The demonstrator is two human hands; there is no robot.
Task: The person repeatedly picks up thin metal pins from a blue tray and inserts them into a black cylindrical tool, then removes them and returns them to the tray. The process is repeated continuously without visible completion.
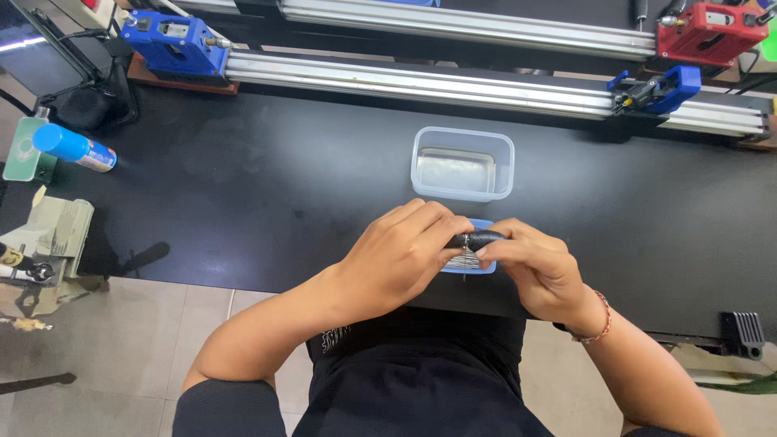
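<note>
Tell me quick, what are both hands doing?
Left hand: closed, pinching the small black cylinder.
Right hand: closed, pinching the same cylinder's other end.

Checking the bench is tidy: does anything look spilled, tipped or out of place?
Nothing looks spilled or damaged. The clear tub sits upright, and both hands hold a small black piece. Only the blue spray can lies on its side at the table's edge.

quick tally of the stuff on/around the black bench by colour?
Blue: 4 – spray can, small tray, two rail clamps
Red: 1 – clamp block
Clear: 1 – plastic tub
Black: 1 – small cylinder, held by both hands
Total: 7
</note>
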